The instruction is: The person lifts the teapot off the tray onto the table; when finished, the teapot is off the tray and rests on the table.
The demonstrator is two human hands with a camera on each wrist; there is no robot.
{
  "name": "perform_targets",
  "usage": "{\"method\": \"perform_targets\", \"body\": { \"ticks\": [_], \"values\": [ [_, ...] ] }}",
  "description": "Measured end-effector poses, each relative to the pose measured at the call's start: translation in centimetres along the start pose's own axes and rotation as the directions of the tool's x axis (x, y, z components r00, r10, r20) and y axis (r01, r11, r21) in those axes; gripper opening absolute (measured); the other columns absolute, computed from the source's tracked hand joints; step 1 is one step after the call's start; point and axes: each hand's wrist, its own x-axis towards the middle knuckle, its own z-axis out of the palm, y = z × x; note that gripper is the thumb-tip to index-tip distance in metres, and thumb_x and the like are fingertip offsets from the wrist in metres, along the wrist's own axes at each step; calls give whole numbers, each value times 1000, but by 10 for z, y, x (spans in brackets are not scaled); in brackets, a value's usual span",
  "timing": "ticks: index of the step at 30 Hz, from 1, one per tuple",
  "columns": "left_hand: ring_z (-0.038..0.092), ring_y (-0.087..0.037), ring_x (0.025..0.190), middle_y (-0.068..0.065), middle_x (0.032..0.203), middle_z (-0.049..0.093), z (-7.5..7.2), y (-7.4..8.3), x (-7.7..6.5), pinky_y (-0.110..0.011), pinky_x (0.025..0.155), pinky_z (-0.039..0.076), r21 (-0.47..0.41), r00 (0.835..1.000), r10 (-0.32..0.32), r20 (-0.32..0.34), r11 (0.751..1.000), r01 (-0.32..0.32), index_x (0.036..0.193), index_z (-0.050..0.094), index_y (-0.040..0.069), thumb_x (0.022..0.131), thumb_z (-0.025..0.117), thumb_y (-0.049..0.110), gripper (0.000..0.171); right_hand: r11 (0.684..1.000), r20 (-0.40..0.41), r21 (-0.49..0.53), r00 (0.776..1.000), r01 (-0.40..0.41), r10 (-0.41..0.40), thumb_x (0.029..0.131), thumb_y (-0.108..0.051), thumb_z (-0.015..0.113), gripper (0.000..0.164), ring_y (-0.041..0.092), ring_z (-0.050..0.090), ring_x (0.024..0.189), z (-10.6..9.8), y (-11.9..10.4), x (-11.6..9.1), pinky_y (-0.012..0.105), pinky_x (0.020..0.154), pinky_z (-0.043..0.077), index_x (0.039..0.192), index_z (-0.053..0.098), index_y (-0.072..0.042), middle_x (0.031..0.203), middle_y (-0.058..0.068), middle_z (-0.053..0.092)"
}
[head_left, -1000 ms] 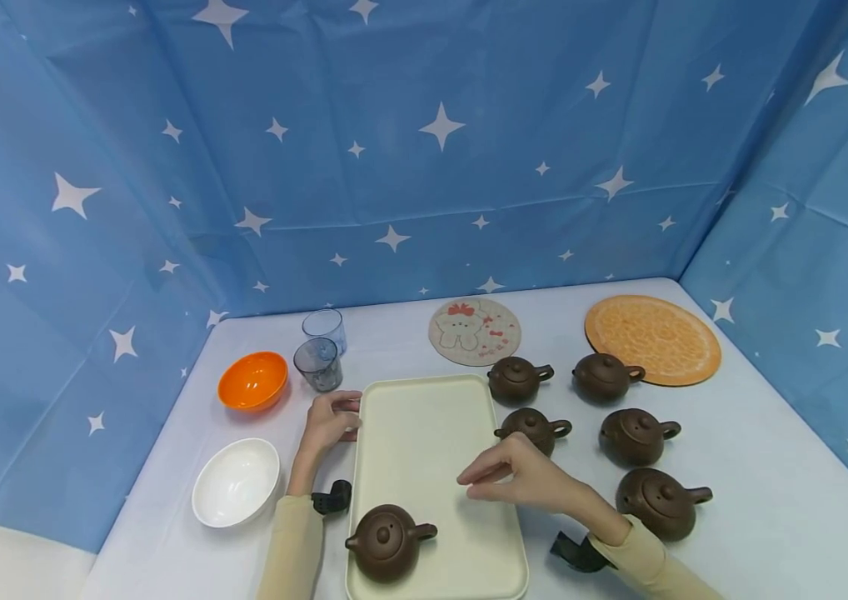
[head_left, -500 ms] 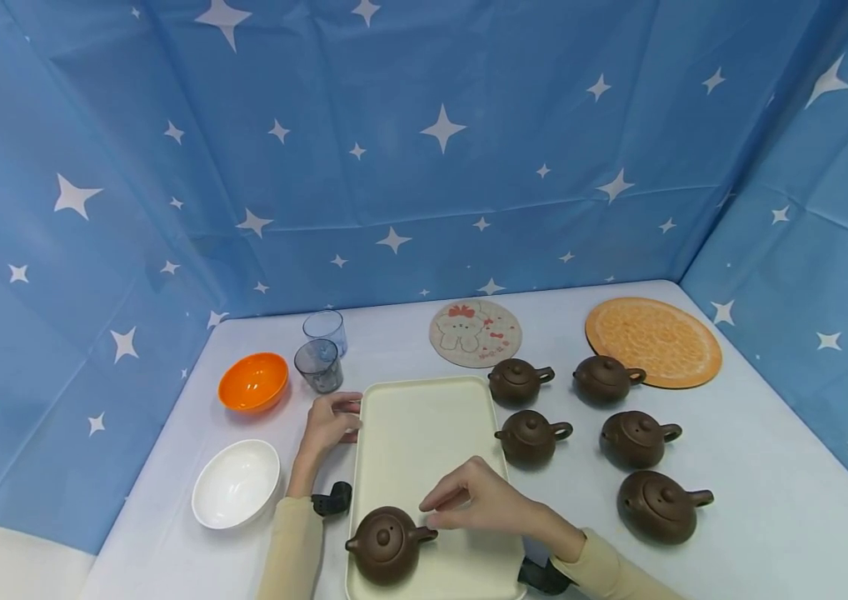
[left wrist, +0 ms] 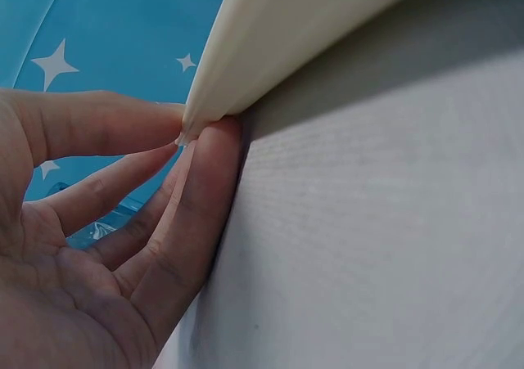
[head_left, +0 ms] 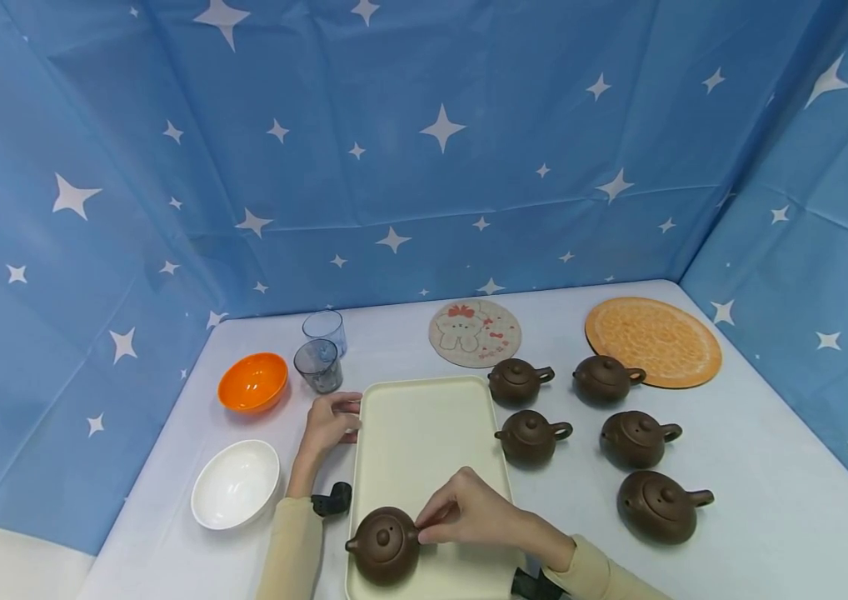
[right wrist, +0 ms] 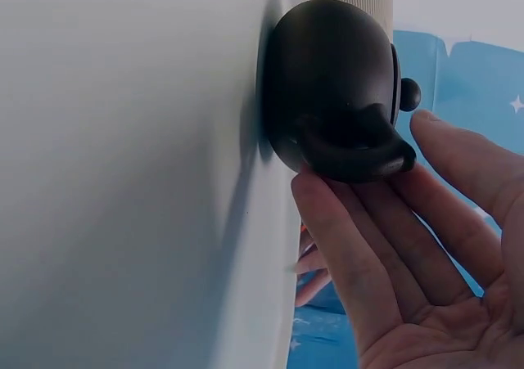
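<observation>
In the head view my left hand (head_left: 328, 421) is at the left rim of a cream tray (head_left: 424, 417). The left wrist view shows its thumb above and a finger beneath, pinching the tray edge (left wrist: 217, 83). A dark brown teapot (head_left: 385, 546) stands upright at the tray's near left, its spout to the left. At its handle is my right hand (head_left: 472, 517), covering the handle from above. In the right wrist view the teapot handle (right wrist: 356, 160) lies between the thumb and the fingers (right wrist: 348, 254); the fingers touch it, and the thumb is very close.
Several similar teapots (head_left: 529, 439) stand right of the tray. On the left are an orange bowl (head_left: 253, 383), a white bowl (head_left: 236, 485) and two glasses (head_left: 317, 367). A bear-print mat (head_left: 475, 333) and an orange round mat (head_left: 652, 342) lie behind.
My right hand has moved left and toward the person, from over the tray's right side to the teapot's handle. The left hand and the teapot have stayed put.
</observation>
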Motion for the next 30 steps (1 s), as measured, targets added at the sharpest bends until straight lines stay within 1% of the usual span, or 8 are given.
{"method": "perform_targets", "body": {
  "ticks": [4, 9, 13, 18, 22, 26, 30],
  "values": [
    [62, -16, 65, -19, 100, 63, 0, 0, 0, -33, 54, 60, 3, 1000, -2, 0, 1000, 2, 118, 65, -2, 70, 59, -11, 49, 1000, 11, -27, 1000, -8, 8, 79, -3, 75, 12, 4, 68, 75, 0, -2, -1, 19, 64, 58, 88, 75, 4, 84, 11, 74],
    [62, -15, 65, -19, 99, 64, 1, 1, 0, -32, 53, 60, 0, 1000, -3, 1, 1000, 3, 118, 65, -3, 70, 59, -11, 49, 998, 32, -49, 998, -45, 47, 80, -8, 76, 16, -4, 66, 75, 0, -2, 0, 16, 64, 57, 92, 75, 2, 85, 6, 74],
    [62, -15, 65, -19, 99, 64, 1, 0, 0, -32, 53, 60, -1, 1000, -1, -1, 1000, 1, 118, 65, -3, 70, 59, -12, 49, 996, 26, -49, 997, -75, 76, 79, -7, 76, 16, -6, 65, 73, 1, -3, 0, 15, 63, 57, 92, 75, 2, 83, 6, 74],
    [62, -16, 66, -20, 99, 64, 0, -3, 0, -34, 54, 60, 2, 1000, 5, -2, 1000, -5, 117, 65, -3, 70, 59, -11, 48, 991, -4, -21, 992, -129, 129, 77, -5, 77, 15, -7, 64, 71, 4, -4, -1, 15, 63, 57, 90, 76, 2, 82, 6, 74],
    [63, -16, 67, -20, 99, 64, 0, -5, 0, -34, 54, 60, 9, 1000, 7, 0, 1000, -7, 117, 65, -4, 70, 59, -11, 48, 985, -51, 18, 984, -170, 171, 75, -2, 77, 11, -5, 65, 69, 7, -5, -1, 16, 63, 57, 86, 76, 1, 80, 6, 74],
    [63, -16, 67, -20, 99, 64, 0, -5, 0, -35, 54, 60, 6, 1000, 9, 0, 1000, -9, 117, 64, -4, 69, 59, -11, 49, 980, -100, 48, 975, -193, 197, 74, 1, 77, 9, -3, 66, 68, 10, -6, -1, 17, 62, 57, 83, 77, 1, 78, 6, 74],
    [62, -16, 67, -20, 99, 64, 0, -4, 1, -34, 54, 60, 3, 1000, 9, 1, 1000, -9, 117, 64, -4, 70, 59, -11, 48, 978, -127, 39, 970, -203, 207, 74, 1, 77, 9, -2, 66, 67, 8, -7, -1, 16, 62, 57, 83, 77, 0, 77, 5, 74]
  ]
}}
